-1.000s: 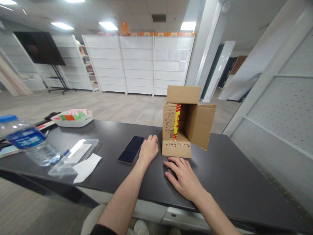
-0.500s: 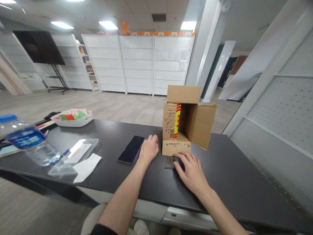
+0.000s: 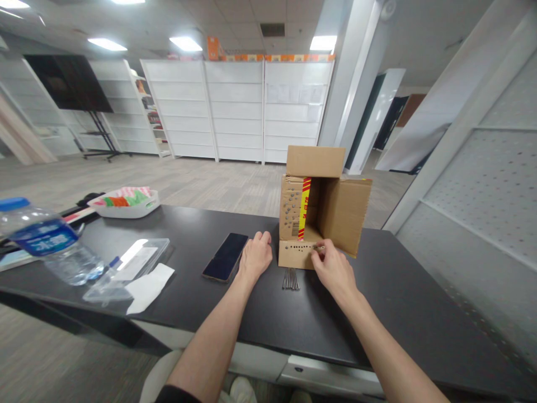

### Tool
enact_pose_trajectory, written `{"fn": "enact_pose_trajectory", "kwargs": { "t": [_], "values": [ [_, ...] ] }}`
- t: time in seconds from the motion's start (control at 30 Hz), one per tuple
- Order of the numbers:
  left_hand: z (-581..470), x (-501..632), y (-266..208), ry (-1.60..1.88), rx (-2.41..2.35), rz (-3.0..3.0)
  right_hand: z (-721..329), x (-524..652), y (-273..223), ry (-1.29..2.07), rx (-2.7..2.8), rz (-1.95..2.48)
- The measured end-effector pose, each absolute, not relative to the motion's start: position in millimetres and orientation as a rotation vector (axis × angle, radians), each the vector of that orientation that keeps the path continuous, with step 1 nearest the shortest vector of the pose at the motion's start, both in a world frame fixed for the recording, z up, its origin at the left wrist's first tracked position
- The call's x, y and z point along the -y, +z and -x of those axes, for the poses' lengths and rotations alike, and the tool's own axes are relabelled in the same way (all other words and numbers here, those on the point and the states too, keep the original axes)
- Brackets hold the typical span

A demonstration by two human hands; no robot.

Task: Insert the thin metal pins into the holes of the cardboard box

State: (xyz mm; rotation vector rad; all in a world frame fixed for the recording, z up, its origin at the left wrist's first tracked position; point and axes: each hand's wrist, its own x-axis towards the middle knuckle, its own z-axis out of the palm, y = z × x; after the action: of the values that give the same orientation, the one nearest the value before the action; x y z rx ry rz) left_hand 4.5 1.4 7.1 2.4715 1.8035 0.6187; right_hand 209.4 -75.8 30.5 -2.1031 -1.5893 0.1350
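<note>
While the right hand [image 3: 333,270] pinches a thin metal nail [image 3: 319,247] at the row of holes in the cardboard box [image 3: 302,254] flap, the left hand [image 3: 254,257], loosely curled and empty, braces the box at nine o'clock. Spare nails [image 3: 290,278] lie bundled at six o'clock on the smooth dark table [image 3: 398,302].

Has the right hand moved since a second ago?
Yes. The right hand went from beside the nails forward to the cardboard box front flap.

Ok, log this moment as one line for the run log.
left hand: resting on table, against box | right hand: pinching a nail at box's front flap | nails: on table
</note>
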Motion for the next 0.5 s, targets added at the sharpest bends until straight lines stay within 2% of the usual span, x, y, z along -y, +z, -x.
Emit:
{"fn": "enact_pose_trajectory", "kwargs": {
  "t": [0.5],
  "values": [
    [-5.5, -0.4, 8.6, 0.615, -1.803, -2.476, -210.7, 57.1, 8.8, 0.148, 1.476, 2.034]
  ]
}}
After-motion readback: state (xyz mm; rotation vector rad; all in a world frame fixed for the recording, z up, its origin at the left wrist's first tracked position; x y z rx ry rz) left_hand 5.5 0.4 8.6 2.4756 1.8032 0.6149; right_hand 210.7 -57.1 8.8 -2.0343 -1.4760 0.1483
